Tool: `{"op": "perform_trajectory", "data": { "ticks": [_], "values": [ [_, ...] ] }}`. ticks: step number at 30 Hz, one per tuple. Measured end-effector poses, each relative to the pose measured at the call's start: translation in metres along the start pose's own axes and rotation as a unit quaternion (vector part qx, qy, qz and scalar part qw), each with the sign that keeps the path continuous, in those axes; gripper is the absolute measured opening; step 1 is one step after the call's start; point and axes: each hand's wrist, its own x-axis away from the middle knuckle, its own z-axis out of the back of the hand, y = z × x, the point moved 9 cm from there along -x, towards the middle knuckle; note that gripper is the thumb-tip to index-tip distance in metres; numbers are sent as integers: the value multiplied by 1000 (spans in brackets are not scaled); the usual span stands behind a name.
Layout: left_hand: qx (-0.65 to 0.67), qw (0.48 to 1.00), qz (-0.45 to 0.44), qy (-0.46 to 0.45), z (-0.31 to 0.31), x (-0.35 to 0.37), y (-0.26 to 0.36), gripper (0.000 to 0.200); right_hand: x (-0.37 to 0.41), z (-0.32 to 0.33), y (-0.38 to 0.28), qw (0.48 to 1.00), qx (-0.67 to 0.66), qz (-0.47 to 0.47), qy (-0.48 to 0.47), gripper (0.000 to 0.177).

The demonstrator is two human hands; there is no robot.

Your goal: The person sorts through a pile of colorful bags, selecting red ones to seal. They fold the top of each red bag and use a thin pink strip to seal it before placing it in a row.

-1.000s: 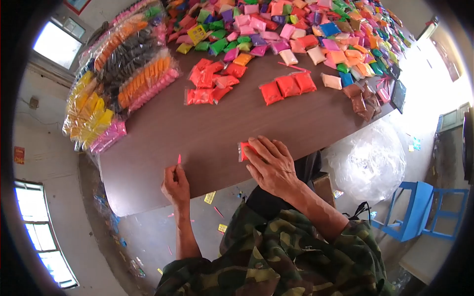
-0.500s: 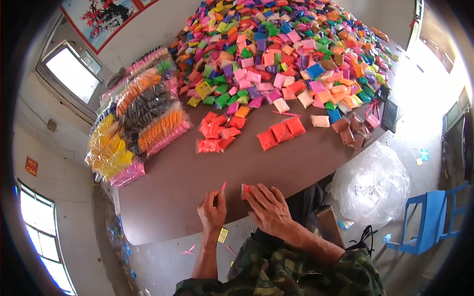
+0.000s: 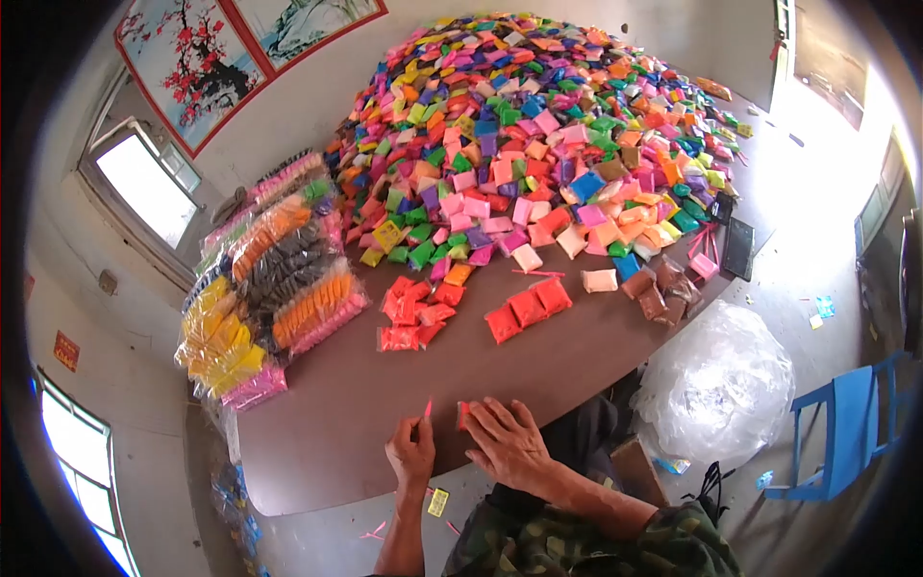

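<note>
My left hand (image 3: 411, 450) is closed, its thumb and fingers pinching a thin pink stick (image 3: 428, 409) that points up and away from me. It is held over the near part of the brown table (image 3: 327, 423). Close by on the right, my right hand (image 3: 510, 440) lies with fingers stretched out across a small red packet (image 3: 463, 415). Most of that packet is hidden under the fingers; only its left end shows. Farther up the table lie three red packets in a row (image 3: 527, 310) and a loose cluster of red packets (image 3: 413, 313).
A large heap of colourful packets (image 3: 538, 144) covers the far table. Bundled bags of packets (image 3: 288, 279) are stacked left. Brown packets (image 3: 663, 288) and a dark flat object (image 3: 738, 248) lie right. Beyond the edge are a clear plastic bag (image 3: 716, 375) and a blue chair (image 3: 846, 433).
The head view has tilted up, so the table and hands appear lower. Both hands keep nearly the same pose, the left still with the pink stick, the right still over the red packet.
</note>
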Motion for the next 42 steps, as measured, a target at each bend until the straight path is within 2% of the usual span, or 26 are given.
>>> {"op": "perform_trajectory", "data": {
  "ticks": [7, 11, 17, 28, 42],
  "values": [
    [-13, 1000, 25, -11, -1, 3, -6, 14, -9, 9, 9, 998, -54, -25, 30, 69],
    [-13, 998, 55, -31, -2, 5, -12, 18, -5, 19, 12, 998, -52, 3, 40, 69],
    [-7, 1000, 8, -24, -1, 3, -5, 14, 9, 5, 16, 998, -40, 19, 35, 69],
    [3, 999, 27, -39, -3, 6, -14, 13, -3, 8, 14, 998, -54, 7, -9, 65],
    [0, 998, 43, -48, -5, 4, -7, 15, 2, 10, 12, 999, -34, 14, 35, 65]
  ]
}}
